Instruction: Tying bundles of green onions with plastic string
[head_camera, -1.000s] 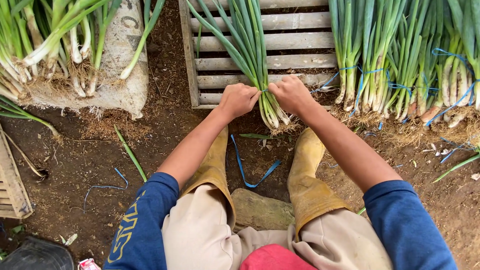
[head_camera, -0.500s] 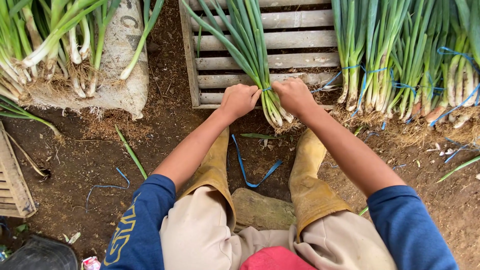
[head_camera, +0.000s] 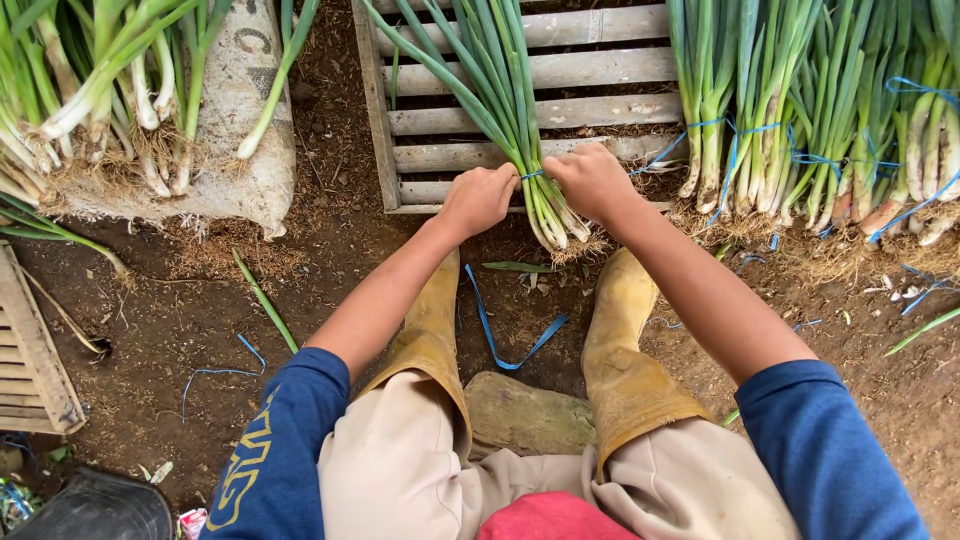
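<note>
Both hands closed on one bunch of green onions at the near edge of the wooden pallet.

We note the left hand (head_camera: 478, 200) fisted and the right hand (head_camera: 592, 180) clenched, each pinching an end of the blue tie (head_camera: 531, 174) around the bunch of green onions (head_camera: 510, 110), whose roots overhang the near edge of the wooden pallet (head_camera: 560, 75). We judge a sound knot needs even tension from both sides, the tie seated just above the white stems. Tied bundles (head_camera: 820, 120) lie at the pallet's right edge; a loose blue strip (head_camera: 500, 340) lies on the soil between the yellow boots (head_camera: 620, 350).
</note>
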